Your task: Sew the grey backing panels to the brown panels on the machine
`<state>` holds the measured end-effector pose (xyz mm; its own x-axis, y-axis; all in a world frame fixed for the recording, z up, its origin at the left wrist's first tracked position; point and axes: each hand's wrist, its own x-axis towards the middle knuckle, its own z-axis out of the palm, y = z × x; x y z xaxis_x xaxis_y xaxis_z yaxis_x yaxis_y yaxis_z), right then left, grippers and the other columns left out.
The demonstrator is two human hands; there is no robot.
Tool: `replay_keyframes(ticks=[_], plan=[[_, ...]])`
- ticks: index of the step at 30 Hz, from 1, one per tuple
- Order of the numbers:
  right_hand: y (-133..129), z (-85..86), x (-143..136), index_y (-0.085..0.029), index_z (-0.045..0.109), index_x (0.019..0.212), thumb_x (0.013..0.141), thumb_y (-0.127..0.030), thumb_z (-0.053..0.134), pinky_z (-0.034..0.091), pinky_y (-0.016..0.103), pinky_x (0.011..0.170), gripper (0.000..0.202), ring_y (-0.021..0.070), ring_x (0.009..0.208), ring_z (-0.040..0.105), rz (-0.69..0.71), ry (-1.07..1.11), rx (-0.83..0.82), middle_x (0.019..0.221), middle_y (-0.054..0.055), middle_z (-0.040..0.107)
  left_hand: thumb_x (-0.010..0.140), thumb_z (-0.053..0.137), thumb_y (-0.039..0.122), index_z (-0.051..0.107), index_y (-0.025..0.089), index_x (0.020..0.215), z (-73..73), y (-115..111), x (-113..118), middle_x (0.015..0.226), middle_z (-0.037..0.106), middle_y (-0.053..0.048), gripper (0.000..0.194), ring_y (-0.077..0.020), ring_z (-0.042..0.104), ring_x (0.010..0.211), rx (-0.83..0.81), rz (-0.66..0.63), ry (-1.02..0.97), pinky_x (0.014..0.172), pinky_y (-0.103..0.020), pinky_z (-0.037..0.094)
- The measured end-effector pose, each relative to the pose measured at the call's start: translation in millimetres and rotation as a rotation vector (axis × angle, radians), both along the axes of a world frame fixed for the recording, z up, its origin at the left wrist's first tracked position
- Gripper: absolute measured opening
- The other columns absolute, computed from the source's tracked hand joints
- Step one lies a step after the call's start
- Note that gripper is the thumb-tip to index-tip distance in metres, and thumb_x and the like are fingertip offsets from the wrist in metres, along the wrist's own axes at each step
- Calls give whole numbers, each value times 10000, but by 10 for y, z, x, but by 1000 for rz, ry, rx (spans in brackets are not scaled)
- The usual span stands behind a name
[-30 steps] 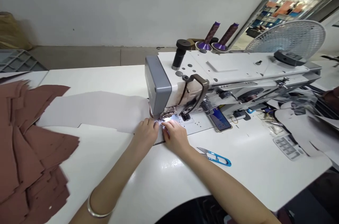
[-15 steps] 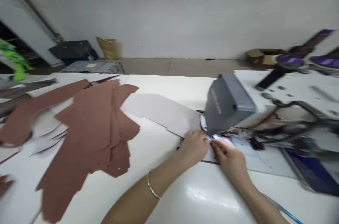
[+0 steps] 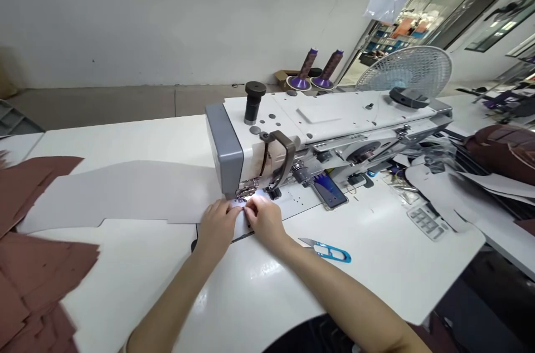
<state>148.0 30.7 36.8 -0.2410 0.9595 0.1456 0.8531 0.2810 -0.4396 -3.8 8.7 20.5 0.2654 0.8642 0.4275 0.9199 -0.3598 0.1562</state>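
Note:
A long light grey piece of material [image 3: 125,191] lies flat on the white table, its right end reaching the needle area of the sewing machine [image 3: 225,147]. My left hand [image 3: 218,225] is closed at that right end, thumb and fingers pressed together on the edge. Close beside it, my right hand [image 3: 263,216] pinches at the lit spot below the needle; what lies between its fingertips is too small to make out. The two hands nearly touch. Brown cut pieces [image 3: 37,275] are piled at the left.
Blue thread snips [image 3: 328,250] lie right of my right forearm. A phone [image 3: 330,190] rests by the machine. Behind are two thread cones [image 3: 307,66] and a fan [image 3: 407,72]. More grey pieces [image 3: 438,191] and a brown bundle [image 3: 505,147] are at the right.
The view has swung to the right, bringing the whole machine, the phone and the fan into sight. Both hands remain at the needle area, close together.

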Motion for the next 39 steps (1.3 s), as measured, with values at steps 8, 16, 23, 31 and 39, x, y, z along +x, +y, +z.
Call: replay_keyframes(ticks=[8, 16, 23, 31, 39], plan=[[-166, -116, 45, -231, 627, 946, 889, -151, 484, 226, 267, 544, 174, 143, 696, 496, 155, -301, 189, 823, 19, 613, 869, 426, 131, 668, 238, 922, -30, 22, -26, 779, 603, -43, 270, -198, 523, 740, -17, -6, 31, 649, -319, 403], [-113, -122, 18, -208, 599, 1071, 914, -163, 469, 219, 288, 544, 208, 155, 714, 487, 198, -344, 190, 836, 33, 605, 840, 396, 73, 660, 225, 977, -17, 34, -48, 826, 621, -62, 334, -211, 537, 794, -23, -18, 45, 653, -322, 394], [-92, -91, -10, -189, 592, 1063, 939, -181, 429, 219, 289, 539, 205, 155, 712, 486, 200, -349, 157, 814, 49, 592, 832, 388, 58, 658, 229, 1017, -27, 72, -58, 865, 627, -73, 369, -217, 544, 836, -85, 10, 41, 678, -321, 389], [-88, -114, -11, -191, 606, 1008, 942, -196, 412, 200, 293, 544, 205, 150, 695, 466, 196, -342, 146, 809, 41, 583, 860, 390, 92, 661, 227, 1028, -63, 120, -94, 836, 614, -86, 347, -235, 533, 811, -98, 35, 107, 674, -338, 381], [-89, -104, -14, -188, 604, 963, 938, -191, 407, 193, 289, 547, 199, 145, 684, 454, 192, -334, 142, 812, 38, 576, 880, 339, 110, 657, 211, 1054, -65, 142, -92, 823, 609, -90, 376, -242, 531, 820, -121, 43, 91, 678, -342, 378]])
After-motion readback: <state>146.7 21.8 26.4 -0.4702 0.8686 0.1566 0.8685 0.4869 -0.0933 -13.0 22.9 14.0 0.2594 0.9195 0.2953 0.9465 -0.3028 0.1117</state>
